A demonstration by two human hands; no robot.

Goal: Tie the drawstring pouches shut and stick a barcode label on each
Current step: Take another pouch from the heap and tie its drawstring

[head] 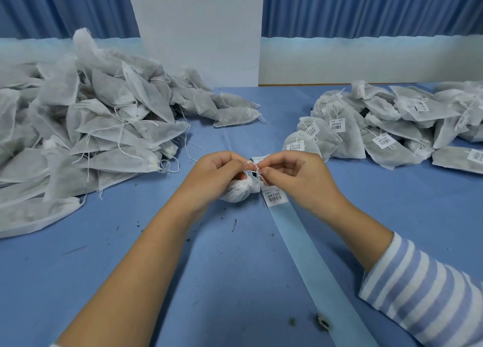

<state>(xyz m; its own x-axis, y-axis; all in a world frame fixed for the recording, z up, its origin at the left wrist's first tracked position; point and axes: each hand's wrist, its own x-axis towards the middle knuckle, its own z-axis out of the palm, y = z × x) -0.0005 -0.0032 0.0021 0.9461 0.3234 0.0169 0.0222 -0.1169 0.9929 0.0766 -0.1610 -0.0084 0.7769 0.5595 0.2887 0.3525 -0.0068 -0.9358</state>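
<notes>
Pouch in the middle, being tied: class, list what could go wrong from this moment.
1. The thin string, pinched by the right hand while the left hand grips the pouch, might slip and leave a loose knot.
2. The pouch lies right beside the label strip, so its nearest label could get creased.
3. Crumbs lie beside the strip and might stick under a label.

unlabelled pouches left, labelled pouches right, label strip between
</notes>
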